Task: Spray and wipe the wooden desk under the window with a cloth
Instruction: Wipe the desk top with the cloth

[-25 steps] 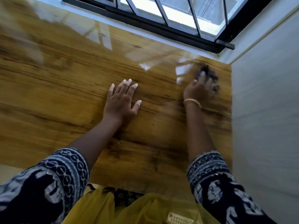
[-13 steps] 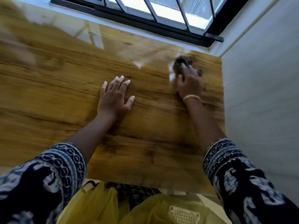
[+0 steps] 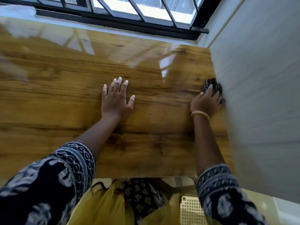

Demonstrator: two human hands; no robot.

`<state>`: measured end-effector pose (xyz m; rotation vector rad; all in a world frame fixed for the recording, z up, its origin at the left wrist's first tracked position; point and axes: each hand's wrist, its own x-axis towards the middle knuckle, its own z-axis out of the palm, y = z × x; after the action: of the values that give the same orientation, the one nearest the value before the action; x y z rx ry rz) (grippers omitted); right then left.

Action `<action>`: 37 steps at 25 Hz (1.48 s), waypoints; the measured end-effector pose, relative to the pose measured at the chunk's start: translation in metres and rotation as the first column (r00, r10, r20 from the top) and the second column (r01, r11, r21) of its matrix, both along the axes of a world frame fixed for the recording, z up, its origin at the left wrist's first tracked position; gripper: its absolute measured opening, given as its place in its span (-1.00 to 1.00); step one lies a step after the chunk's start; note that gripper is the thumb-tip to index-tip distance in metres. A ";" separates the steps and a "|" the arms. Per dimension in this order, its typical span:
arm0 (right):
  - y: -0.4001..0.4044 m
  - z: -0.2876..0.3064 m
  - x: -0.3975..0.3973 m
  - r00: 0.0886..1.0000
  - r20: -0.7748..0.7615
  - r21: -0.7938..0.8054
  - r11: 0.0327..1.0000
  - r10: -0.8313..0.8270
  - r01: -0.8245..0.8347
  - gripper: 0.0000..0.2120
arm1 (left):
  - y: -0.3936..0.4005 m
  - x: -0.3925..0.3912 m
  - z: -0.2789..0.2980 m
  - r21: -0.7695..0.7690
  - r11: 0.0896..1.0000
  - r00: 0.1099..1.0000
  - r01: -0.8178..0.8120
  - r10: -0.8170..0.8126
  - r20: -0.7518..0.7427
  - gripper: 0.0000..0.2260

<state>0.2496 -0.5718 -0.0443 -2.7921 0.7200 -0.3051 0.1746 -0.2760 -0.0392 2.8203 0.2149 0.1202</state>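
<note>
The glossy wooden desk (image 3: 68, 98) fills the view beneath a black-framed window (image 3: 123, 15). My left hand (image 3: 116, 99) lies flat on the desk's middle, fingers straight and spread. My right hand (image 3: 206, 103) presses a dark patterned cloth (image 3: 211, 85) onto the desk at its right edge, against the side wall. Its fingers curl over the cloth, which sticks out beyond the fingertips. No spray bottle is in view.
A pale wall (image 3: 259, 95) bounds the desk on the right. The window sill (image 3: 97, 28) runs along the far edge. Below the near edge are yellow clothing (image 3: 103, 205) and a cream perforated object (image 3: 190, 210) on the floor.
My right hand slid the cloth left and away from me along the back, then right and nearer to the wall edge. The left hand stayed flat on the desk.
</note>
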 end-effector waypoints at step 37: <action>0.224 0.003 -0.052 0.160 0.055 -0.051 0.163 0.986 -0.985 -0.61 | 0.084 -0.187 -0.001 -0.080 0.996 0.998 0.048 -0.044 0.055 -0.46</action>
<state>0.1977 -0.3480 -0.0415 -2.5146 -1.2388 -0.1075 -0.0120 -0.1918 -0.0406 2.7355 0.1399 0.1717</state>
